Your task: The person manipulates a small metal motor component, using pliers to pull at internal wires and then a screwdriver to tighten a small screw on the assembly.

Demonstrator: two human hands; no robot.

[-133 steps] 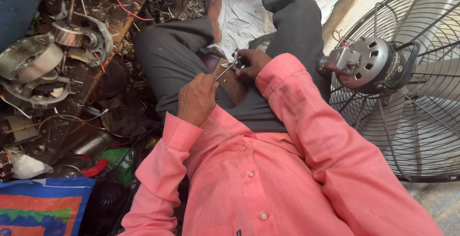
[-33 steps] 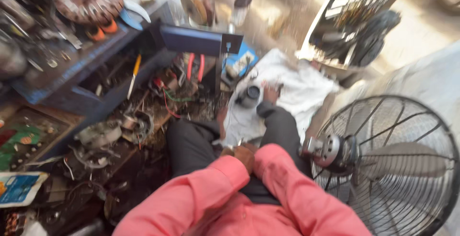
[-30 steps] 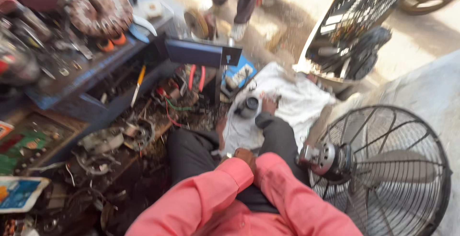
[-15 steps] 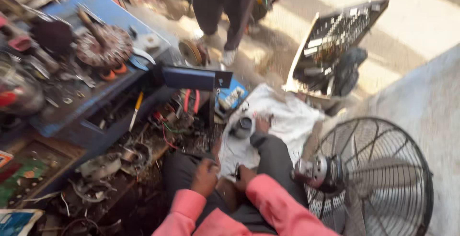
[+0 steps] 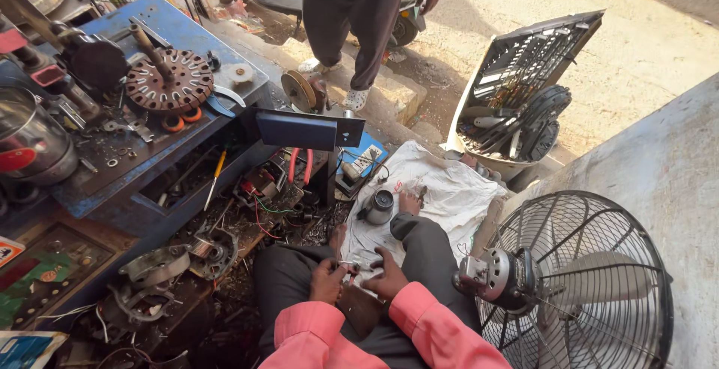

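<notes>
A small metal piece (image 5: pixel 350 266) sits between the two hands, low in the frame and over the lap of the seated person in grey trousers. It is too small and too blurred to tell its kind, which way it points or how its long axis runs. The left hand (image 5: pixel 327 280) is curled, its fingertips closed about the near end of the piece. The right hand (image 5: pixel 387 278) lies just beside it, fingers bent and touching the same piece; how tightly either hand pinches cannot be told. Both wrists come out of pink sleeves (image 5: pixel 419 324) at the bottom edge.

Just beyond the knees a white cloth (image 5: pixel 442 189) is spread on the ground, with a small round motor part (image 5: pixel 380 206) resting on its near left side and a bare foot touching its middle. To the right, close to the right knee, stands a pedestal fan (image 5: pixel 592 279) with its motor housing (image 5: pixel 494 277) turned toward the person. To the left a litter of wires and metal housings (image 5: pixel 187 257) crowds the floor, backed by a blue workbench (image 5: pixel 142 152) carrying a wound stator (image 5: pixel 168 81). Another person's legs (image 5: pixel 352 17) stand further off, near a leaning plastic grille (image 5: pixel 524 62). Open ground shows only on the cloth and the sandy road beyond
</notes>
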